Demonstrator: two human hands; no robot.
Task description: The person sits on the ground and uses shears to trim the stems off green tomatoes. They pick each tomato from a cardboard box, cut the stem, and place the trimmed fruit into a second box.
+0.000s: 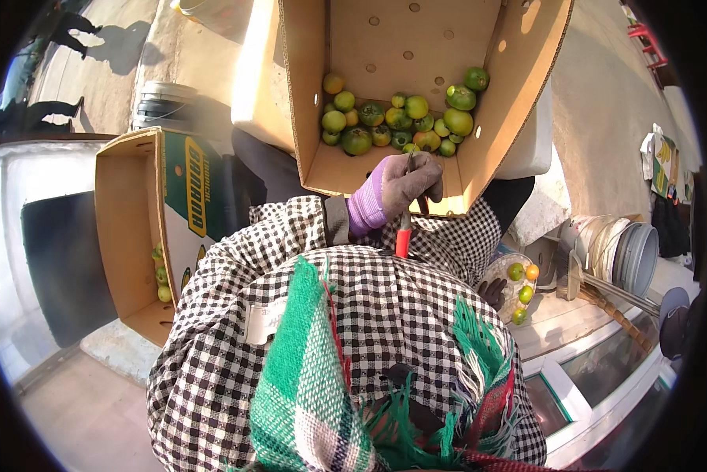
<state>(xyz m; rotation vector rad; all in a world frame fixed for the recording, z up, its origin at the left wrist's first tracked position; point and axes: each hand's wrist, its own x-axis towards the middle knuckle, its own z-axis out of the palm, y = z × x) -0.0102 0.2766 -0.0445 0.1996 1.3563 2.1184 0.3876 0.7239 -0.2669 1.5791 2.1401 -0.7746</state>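
My left hand (409, 180), in a dark work glove with a purple cuff, grips a metal hand tool with a red grip (403, 243), perhaps snips. It is over the near end of an open cardboard box (509, 88). Inside that box, several green and yellowish tomatoes (416, 107) lie gathered toward the near end. My right hand (492, 294), dark-gloved, is partly hidden by my checked clothing. It rests at the left edge of a round pale container (498, 270), close to a few green and orange tomatoes (525, 294); its grip is unclear.
To the left, a banana carton (126, 200) holds several green tomatoes. Stacked buckets (163, 106) stand beyond it. Right of me are more nested buckets (616, 253) and a broom (616, 315). A dark-clad person (64, 29) is at the far left. My fringed scarf (306, 377) hangs in front.
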